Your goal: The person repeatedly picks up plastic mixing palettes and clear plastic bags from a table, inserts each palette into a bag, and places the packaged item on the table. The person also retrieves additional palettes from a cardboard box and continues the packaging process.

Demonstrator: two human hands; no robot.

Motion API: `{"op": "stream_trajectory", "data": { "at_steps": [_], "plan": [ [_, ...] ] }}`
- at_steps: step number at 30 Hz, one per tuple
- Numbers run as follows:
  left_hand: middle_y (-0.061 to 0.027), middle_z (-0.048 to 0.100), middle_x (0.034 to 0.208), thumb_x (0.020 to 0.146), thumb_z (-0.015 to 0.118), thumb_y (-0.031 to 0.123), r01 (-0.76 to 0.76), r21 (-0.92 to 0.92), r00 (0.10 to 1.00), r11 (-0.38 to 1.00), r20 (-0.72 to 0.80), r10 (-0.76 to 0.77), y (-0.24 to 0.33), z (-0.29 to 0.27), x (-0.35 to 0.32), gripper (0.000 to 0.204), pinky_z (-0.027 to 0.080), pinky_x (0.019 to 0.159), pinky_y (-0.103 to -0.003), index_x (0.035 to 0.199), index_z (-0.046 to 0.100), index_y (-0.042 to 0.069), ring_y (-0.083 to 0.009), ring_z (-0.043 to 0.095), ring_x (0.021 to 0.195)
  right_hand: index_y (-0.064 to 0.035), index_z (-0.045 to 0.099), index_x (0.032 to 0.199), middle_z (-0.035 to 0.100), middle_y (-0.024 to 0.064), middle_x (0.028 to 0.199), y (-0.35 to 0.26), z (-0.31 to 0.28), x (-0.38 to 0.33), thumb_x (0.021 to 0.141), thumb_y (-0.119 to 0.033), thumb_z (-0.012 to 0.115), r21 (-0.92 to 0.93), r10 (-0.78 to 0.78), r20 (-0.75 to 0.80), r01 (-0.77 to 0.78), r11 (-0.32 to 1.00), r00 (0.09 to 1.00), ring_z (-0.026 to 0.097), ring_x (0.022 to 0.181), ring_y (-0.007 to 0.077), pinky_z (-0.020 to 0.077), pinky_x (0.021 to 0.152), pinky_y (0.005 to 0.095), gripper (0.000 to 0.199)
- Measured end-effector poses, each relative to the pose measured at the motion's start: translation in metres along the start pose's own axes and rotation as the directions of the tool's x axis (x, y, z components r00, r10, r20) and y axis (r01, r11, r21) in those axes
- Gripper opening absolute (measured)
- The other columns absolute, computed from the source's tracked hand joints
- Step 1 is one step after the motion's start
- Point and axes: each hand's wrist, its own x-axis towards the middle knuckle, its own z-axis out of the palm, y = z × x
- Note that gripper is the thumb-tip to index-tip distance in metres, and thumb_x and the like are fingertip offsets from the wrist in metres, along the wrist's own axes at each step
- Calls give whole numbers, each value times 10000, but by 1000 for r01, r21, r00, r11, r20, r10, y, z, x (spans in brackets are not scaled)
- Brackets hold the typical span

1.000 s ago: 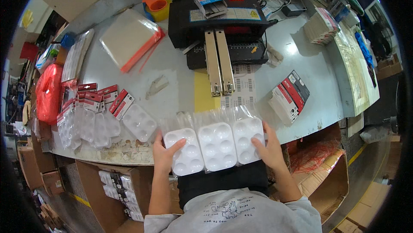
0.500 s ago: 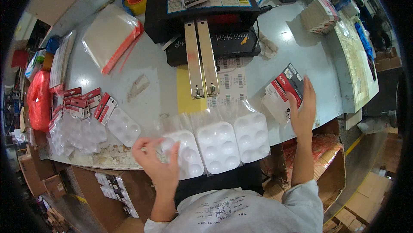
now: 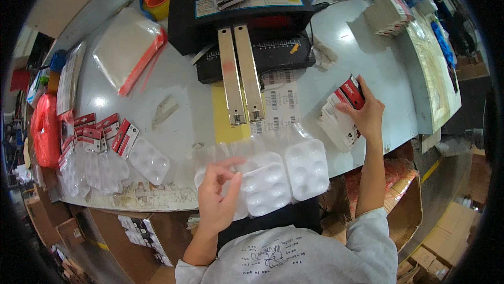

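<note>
Three white plastic palettes with round wells lie in clear bags at the table's front edge: a left palette (image 3: pixel 240 211), a middle palette (image 3: pixel 268 187) and a right palette (image 3: pixel 306 171). Over the left one hovers my left hand (image 3: pixel 218 197), thumb and fingers apart and slightly blurred, with nothing in it; it hides much of that palette. My right hand (image 3: pixel 369 118) has its thumb and fingers on opposite edges of a red header card (image 3: pixel 350 93). That card is tilted up at the top of a fanned stack of cards (image 3: pixel 336 126).
A black machine (image 3: pixel 241 16) with two metal bars (image 3: pixel 236 74) stands at the back centre. Bagged palettes with red cards (image 3: pixel 102 163) lie at left, near a pile of clear bags (image 3: pixel 128 48). Another card stack (image 3: pixel 388 13) stands back right. Cardboard boxes (image 3: pixel 142 237) sit below the table.
My left hand has moved right, farther over the left palette. My right hand has closed on the top card of the stack and tipped it up. The whole view has shifted slightly.
</note>
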Motion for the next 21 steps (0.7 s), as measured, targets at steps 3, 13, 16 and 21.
{"op": "stream_trajectory", "data": {
  "at_steps": [3, 13, 16, 21],
  "plan": [
    [-213, 629, 1067, 911, 523, 74, 179, -415, 983, 892, 39, -179, 9, -7, -8, 66, 460, 793, -277, 888, 477, 34, -190, 608, 849, -79, 559, 1225, 696, 63, 917, 4, 0, 5, 595, -493, 791, 13, -43, -76, 44, 999, 996, 610, 832, 188, 308, 958, 332, 789],
    [-119, 665, 1021, 937, 505, 103, 374, -355, 924, 857, 220, -313, 18, 1, -10, 235, 477, 809, -244, 1105, 592, -36, -127, 609, 914, -18, 611, 1094, 678, 132, 854, -109, -31, -69, 759, -209, 737, 616, -225, 310, -15, 788, 924, 659, 756, 161, 499, 669, 267, 405],
    [-39, 670, 895, 940, 520, 134, 291, -179, 944, 940, 212, -252, 21, 3, -9, 210, 442, 719, -199, 1055, 618, -12, -45, 531, 760, 10, 629, 999, 651, 96, 765, -140, -16, -72, 769, -159, 729, 593, -469, 382, 178, 785, 796, 580, 670, 81, 469, 614, 243, 302],
    [22, 601, 748, 920, 557, 121, 246, -24, 960, 969, 146, -240, 23, 0, -7, 142, 397, 616, -180, 906, 616, -7, -25, 476, 681, 12, 650, 874, 588, 6, 642, -153, -6, -66, 758, -131, 743, 562, -351, 598, -64, 825, 720, 474, 577, 34, 394, 516, 195, 206]
  ]
}}
